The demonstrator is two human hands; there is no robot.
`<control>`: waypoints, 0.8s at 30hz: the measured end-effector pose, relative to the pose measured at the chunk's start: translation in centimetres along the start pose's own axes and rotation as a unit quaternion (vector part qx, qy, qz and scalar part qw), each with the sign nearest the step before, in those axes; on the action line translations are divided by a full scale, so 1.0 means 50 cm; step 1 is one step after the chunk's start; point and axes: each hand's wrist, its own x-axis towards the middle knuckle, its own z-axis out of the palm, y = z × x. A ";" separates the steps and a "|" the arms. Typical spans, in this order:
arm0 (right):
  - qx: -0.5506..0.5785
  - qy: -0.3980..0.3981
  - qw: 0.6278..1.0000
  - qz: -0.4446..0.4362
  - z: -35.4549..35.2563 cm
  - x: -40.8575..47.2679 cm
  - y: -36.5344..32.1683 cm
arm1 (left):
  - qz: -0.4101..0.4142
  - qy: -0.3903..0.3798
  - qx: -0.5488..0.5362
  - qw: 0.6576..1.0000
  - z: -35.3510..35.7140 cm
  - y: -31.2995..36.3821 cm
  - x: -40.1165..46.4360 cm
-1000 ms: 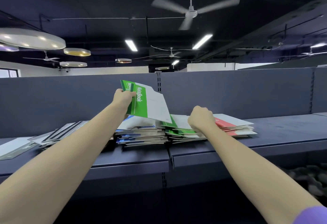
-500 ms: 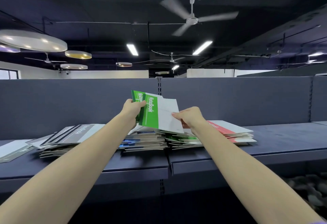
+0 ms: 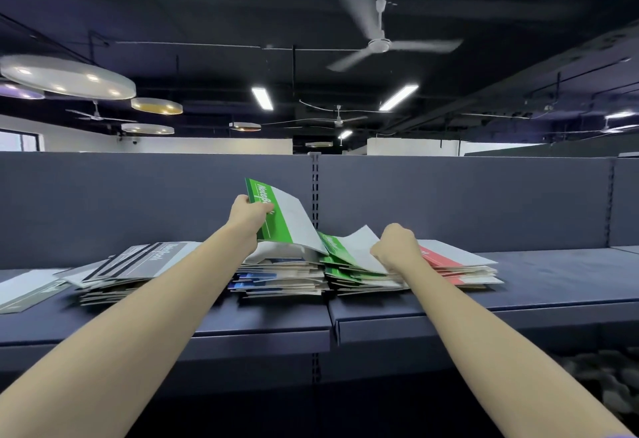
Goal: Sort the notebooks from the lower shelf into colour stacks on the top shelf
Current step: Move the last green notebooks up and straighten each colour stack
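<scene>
Up on the top shelf (image 3: 518, 302), both hands work at the notebook stacks.
From the head view, the left hand (image 3: 247, 212) grips a green notebook (image 3: 280, 216) raised, tilted, above the blue stack (image 3: 280, 275); the right hand (image 3: 397, 247) pinches the lifted top cover of the green stack (image 3: 345, 264), beside the red stack (image 3: 460, 264) and grey stack (image 3: 138, 264).

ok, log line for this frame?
left hand: holds green notebook raised | right hand: lifts green stack's top cover

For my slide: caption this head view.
Left hand holds a green notebook raised; right hand lifts the green stack's top cover.
</scene>
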 end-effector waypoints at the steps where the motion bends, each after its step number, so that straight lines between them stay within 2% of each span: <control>1: -0.002 0.003 1.000 0.005 0.000 -0.001 0.000 | 0.001 -0.001 -0.003 1.000 -0.001 0.000 0.000; 6: -0.034 0.009 0.999 -0.020 0.001 -0.001 -0.006 | 0.009 0.012 -0.033 0.999 -0.009 0.009 -0.001; 10: -0.043 -0.048 0.997 -0.041 0.005 -0.008 -0.021 | -0.002 0.002 -0.052 0.999 -0.008 0.021 -0.005; 12: 0.013 -0.061 0.997 -0.045 0.005 -0.015 -0.036 | -0.002 -0.007 -0.047 0.999 -0.004 0.024 -0.007; 14: 0.153 -0.055 0.986 -0.037 0.002 -0.020 -0.056 | -0.001 -0.021 -0.047 0.999 0.005 0.023 -0.014; 17: 0.330 -0.092 0.940 -0.003 -0.013 -0.036 -0.092 | 0.003 -0.040 -0.036 0.999 0.022 0.018 -0.024; 19: 0.362 -0.124 0.924 -0.009 -0.010 -0.038 -0.102 | 0.002 -0.049 -0.031 0.998 0.029 0.015 -0.032; 24: 0.377 -0.083 0.921 0.048 -0.004 -0.016 -0.095 | 0.008 -0.051 -0.030 0.998 0.025 0.011 -0.032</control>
